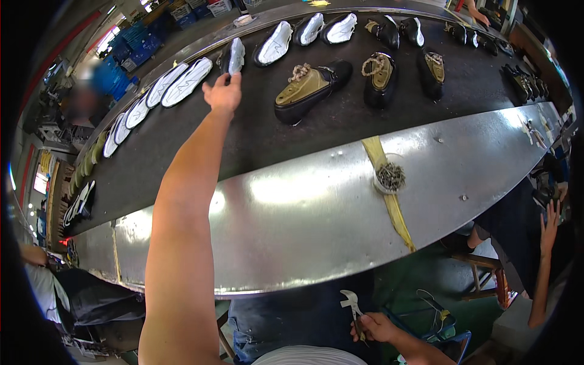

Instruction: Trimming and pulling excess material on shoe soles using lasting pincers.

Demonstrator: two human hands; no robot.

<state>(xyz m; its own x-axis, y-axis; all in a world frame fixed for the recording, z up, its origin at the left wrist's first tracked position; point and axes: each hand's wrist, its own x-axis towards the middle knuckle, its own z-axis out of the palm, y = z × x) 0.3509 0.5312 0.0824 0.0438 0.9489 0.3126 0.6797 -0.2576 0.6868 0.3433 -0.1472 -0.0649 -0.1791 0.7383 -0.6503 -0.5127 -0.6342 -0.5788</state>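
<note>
My left arm stretches far over the dark belt, and my left hand (223,92) is at the near end of a black shoe upper with a white underside (233,56). Its thumb is spread away and its fingertips meet or nearly meet the shoe; I cannot tell if they touch. Low over my lap, my right hand (376,327) is closed around the handles of a pair of lasting pincers (351,302), metal jaws pointing up. Beyond the steel ledge, black uppers on olive lasts with rope loops stand on the belt, among them one large upper (312,91).
A cup of small nails (390,176) sits on the steel ledge (292,201) beside yellow tape (398,222). White-bottomed shoes (186,82) line the belt's far edge. Another person's hand (549,228) shows at the right; a seated person (91,298) is at the left.
</note>
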